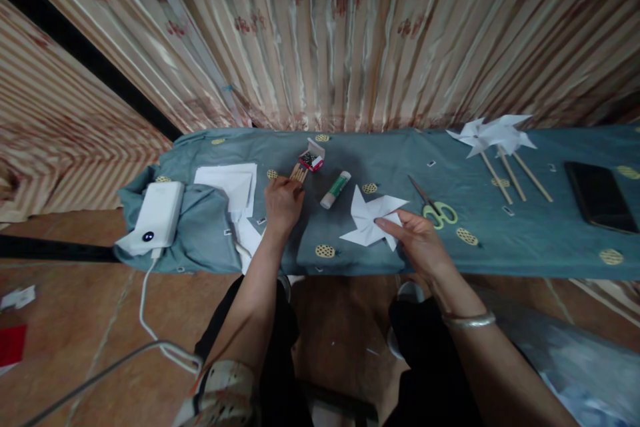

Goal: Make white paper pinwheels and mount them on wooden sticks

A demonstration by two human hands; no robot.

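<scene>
A white paper pinwheel head (369, 220) is pinched at its centre between the thumb and fingers of my right hand (417, 237), just above the cloth. My left hand (284, 203) has its fingers curled down over the near ends of several short wooden sticks (299, 173); its fingertips are partly hidden. Right behind the sticks stands a small open red-and-white box (312, 159) with dark little pieces inside. Between my hands lies a green-and-white glue stick (335, 189). Scissors with light green handles (440, 213) rest beyond my right hand.
Several finished-looking pinwheels on sticks (515, 167) lie at the right, beside a black phone (599, 195). White paper sheets (230, 183) are at the left, near a white power bank (161, 213) with a cable (145, 293). A patterned curtain (320, 40) hangs behind the cloth-covered table (550, 253).
</scene>
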